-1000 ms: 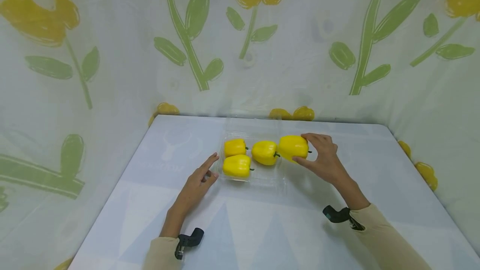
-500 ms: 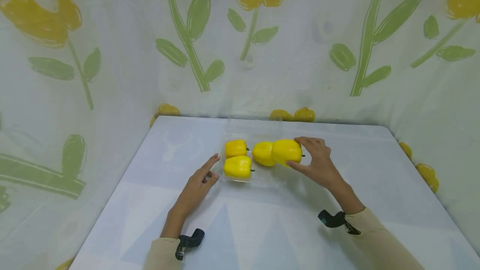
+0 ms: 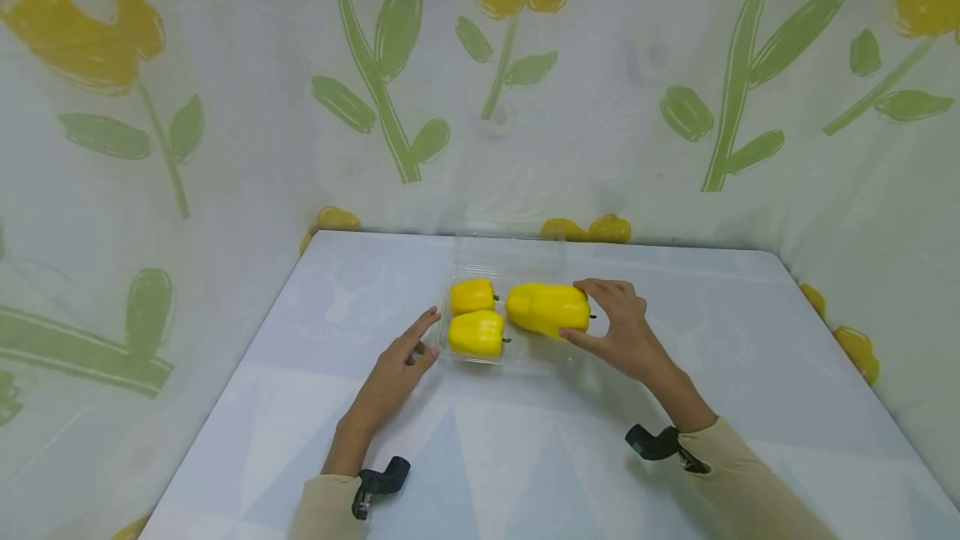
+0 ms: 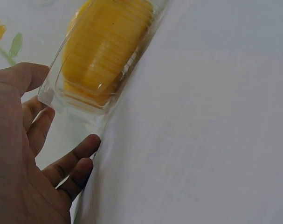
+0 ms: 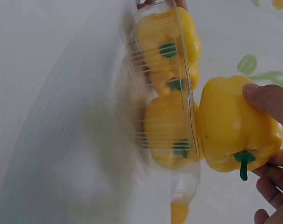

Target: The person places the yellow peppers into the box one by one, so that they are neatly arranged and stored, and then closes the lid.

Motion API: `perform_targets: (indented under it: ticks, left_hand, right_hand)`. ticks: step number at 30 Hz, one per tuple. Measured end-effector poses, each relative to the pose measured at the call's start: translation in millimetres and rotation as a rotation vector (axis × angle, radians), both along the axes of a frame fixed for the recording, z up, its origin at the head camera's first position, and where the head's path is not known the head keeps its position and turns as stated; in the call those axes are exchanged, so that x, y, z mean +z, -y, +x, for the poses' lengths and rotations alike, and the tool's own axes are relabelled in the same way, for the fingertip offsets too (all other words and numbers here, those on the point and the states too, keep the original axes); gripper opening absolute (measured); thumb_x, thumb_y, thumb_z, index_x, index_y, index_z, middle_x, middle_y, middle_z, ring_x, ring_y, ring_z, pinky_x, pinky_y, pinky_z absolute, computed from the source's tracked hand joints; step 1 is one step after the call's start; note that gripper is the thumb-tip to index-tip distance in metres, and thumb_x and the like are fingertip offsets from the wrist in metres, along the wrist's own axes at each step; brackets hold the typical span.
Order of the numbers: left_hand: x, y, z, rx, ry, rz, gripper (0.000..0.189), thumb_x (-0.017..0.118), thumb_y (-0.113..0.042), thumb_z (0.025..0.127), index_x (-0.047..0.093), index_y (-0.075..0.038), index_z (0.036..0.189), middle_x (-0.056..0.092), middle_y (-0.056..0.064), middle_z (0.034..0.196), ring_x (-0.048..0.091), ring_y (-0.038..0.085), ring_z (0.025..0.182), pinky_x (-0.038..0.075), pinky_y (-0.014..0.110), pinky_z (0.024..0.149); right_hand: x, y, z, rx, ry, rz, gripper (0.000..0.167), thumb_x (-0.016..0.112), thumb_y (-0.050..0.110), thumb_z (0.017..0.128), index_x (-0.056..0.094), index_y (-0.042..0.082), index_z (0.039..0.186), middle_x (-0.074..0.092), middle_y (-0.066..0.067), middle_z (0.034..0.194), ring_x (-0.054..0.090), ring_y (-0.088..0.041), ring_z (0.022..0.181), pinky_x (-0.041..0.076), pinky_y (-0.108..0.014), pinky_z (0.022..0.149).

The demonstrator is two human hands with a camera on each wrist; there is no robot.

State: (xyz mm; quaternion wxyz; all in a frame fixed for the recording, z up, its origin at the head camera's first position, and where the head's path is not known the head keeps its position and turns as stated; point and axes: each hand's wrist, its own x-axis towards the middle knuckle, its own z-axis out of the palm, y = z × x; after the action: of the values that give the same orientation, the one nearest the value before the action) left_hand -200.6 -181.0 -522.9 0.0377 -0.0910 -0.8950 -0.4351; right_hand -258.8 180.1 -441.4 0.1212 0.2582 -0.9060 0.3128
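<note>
My right hand point(image 3: 626, 336) holds a yellow bell pepper point(image 3: 561, 309) between thumb and fingers, over the right side of a clear plastic container point(image 3: 540, 350). In the right wrist view the held pepper point(image 5: 237, 123) is just above the rim, its green stem pointing away from the container. Inside lie three more yellow peppers: two on the left, a back pepper point(image 3: 472, 296) and a front pepper point(image 3: 476, 333), and one pepper point(image 3: 517, 307) partly hidden by the held one. My left hand point(image 3: 390, 377) has its fingers extended along the container's left side; in the left wrist view the thumb touches the rim.
The container's transparent lid point(image 3: 510, 253) lies folded back toward the table's rear edge. A white table point(image 3: 495, 457) with pale blue shapes bears it all. Behind hangs a flower-printed curtain point(image 3: 585, 140). Each wrist wears a black camera mount point(image 3: 382, 477).
My right hand has moved left and slightly down with its pepper, which now covers part of the pepper on the container's right side. The left hand stays in place.
</note>
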Motion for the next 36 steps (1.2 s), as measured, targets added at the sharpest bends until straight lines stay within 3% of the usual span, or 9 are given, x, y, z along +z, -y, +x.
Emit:
perform_targets:
  ticks: [8, 15, 27, 36]
  left_hand:
    - [1.9, 0.8, 1.0, -0.015, -0.011, 0.001, 0.057, 0.054, -0.037, 0.104, 0.031, -0.038, 0.157, 0.026, -0.02, 0.161, 0.051, 0.014, 0.101, 0.047, 0.042, 0.086]
    - [1.3, 1.5, 0.3, -0.013, -0.003, 0.01, 0.057, 0.054, -0.038, 0.104, 0.032, -0.039, 0.156, 0.025, -0.025, 0.159, 0.051, 0.016, 0.099, 0.046, 0.042, 0.086]
    - [3.6, 2.3, 0.8, -0.016, -0.01, 0.013, 0.057, 0.054, -0.038, 0.104, 0.033, -0.036, 0.157, 0.027, -0.023, 0.159, 0.051, 0.015, 0.1, 0.046, 0.042, 0.086]
    - [4.5, 1.6, 0.5, -0.022, -0.014, 0.014, 0.057, 0.055, -0.037, 0.104, 0.033, -0.036, 0.157, 0.028, -0.02, 0.16, 0.051, 0.015, 0.101, 0.046, 0.043, 0.087]
  right_hand:
    - [-2.0, 8.9, 3.0, 0.001, 0.039, 0.016, 0.071, 0.087, 0.04, 0.078, 0.056, 0.015, 0.137, 0.054, -0.009, 0.139, 0.036, -0.031, 0.127, 0.023, -0.055, 0.092]
    - [-2.9, 14.5, 5.2, 0.018, 0.048, 0.007, 0.071, 0.087, 0.039, 0.078, 0.056, 0.015, 0.138, 0.054, -0.009, 0.139, 0.036, -0.03, 0.126, 0.023, -0.052, 0.089]
    - [-5.3, 21.5, 8.5, 0.048, 0.069, -0.004, 0.072, 0.086, 0.039, 0.079, 0.056, 0.013, 0.139, 0.054, -0.009, 0.138, 0.036, -0.03, 0.126, 0.022, -0.053, 0.091]
    - [-15.7, 24.1, 9.1, 0.063, 0.079, 0.042, 0.074, 0.088, 0.039, 0.076, 0.057, 0.012, 0.138, 0.057, -0.007, 0.134, 0.038, -0.028, 0.123, 0.024, -0.053, 0.093]
